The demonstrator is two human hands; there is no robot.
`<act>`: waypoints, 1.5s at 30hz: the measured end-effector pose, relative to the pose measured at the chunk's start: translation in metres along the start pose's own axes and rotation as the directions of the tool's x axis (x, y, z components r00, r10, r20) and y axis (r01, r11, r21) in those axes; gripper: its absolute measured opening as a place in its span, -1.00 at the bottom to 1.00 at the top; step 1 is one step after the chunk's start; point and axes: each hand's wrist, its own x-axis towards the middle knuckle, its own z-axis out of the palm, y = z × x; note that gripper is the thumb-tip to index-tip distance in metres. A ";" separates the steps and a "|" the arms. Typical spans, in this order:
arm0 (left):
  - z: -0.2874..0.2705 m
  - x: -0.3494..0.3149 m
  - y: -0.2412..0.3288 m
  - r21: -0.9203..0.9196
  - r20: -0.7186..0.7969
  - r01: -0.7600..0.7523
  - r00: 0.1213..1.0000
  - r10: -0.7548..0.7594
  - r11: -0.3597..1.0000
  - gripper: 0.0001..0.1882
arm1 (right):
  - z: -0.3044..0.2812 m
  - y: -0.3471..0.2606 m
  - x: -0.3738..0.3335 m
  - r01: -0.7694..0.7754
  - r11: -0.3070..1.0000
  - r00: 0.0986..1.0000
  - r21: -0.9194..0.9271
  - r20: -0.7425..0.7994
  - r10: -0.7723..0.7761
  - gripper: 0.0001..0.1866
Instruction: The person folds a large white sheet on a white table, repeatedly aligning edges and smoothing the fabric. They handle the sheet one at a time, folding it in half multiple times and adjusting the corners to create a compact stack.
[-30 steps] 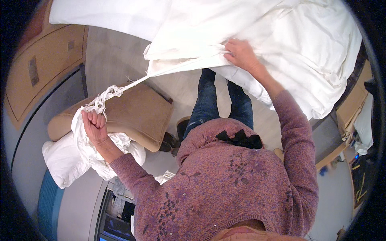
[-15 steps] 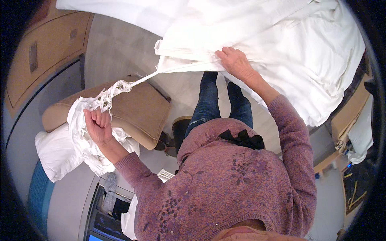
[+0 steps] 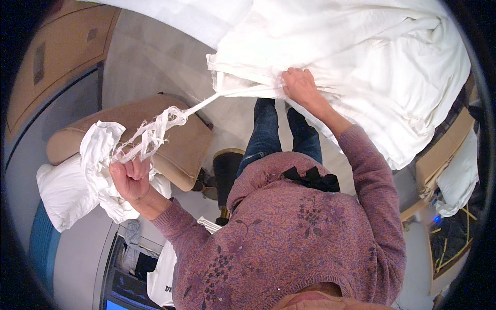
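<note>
The left hand [image 3: 132, 178] is closed in a fist around a bunched end of white sheet [image 3: 103, 155], fingers curled over the crumpled cloth. From that fist a twisted, stretched strip of the same cloth runs up and to the right — taut, thin, partly frayed-looking — until it widens into the large white mass of bedding [image 3: 361, 67] spread over the bed at the top of the view. The right hand [image 3: 299, 85] rests on the near edge of that bedding, palm down, fingers bent and pinching a fold at the hem; how firmly it grips cannot be told.

The sheet thus spans between the two hands, one end gathered at the left, the bulk lying on the bed at the upper right. Below the strip stands a tan padded chair [image 3: 178, 139], and beside the left hand, lower left, a white pillow [image 3: 62, 194] leans against it. The person wears a mauve knitted sweater [image 3: 289, 232] and blue jeans [image 3: 268, 134], standing on a pale floor [image 3: 150, 57]. A wooden cabinet [image 3: 57, 46] curves along the upper left — bent by the lens.
</note>
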 end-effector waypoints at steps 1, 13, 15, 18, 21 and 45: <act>0.001 0.000 -0.001 0.000 -0.020 -0.017 1.000 0.017 1.000 -0.59 | 0.001 -0.001 0.000 -0.027 1.000 0.999 0.004 0.036 0.027 -0.88; 0.005 0.017 -0.008 -0.133 -0.128 0.087 0.986 -0.104 0.987 -0.60 | -0.005 0.002 -0.033 0.044 0.964 0.962 0.263 -0.272 0.030 -0.97; 0.006 0.019 -0.009 -0.152 -0.143 0.108 0.981 -0.130 0.982 -0.60 | -0.017 0.006 -0.043 0.026 0.893 0.946 0.448 -0.300 0.123 -0.97; 0.008 0.021 -0.012 -0.141 -0.196 0.100 0.972 -0.127 0.985 -0.61 | -0.051 0.018 -0.068 -0.033 0.639 0.909 0.768 -0.243 0.339 -0.93; 0.009 0.024 -0.021 -0.150 -0.191 0.086 0.975 -0.115 0.985 -0.63 | -0.097 0.038 -0.089 -0.152 0.346 0.845 0.926 -0.060 0.531 -0.91; -0.028 0.110 -0.155 -0.522 -0.416 0.197 0.790 -0.449 0.830 -0.70 | -0.168 0.066 -0.158 -0.042 0.995 0.982 0.091 -0.182 0.058 -0.84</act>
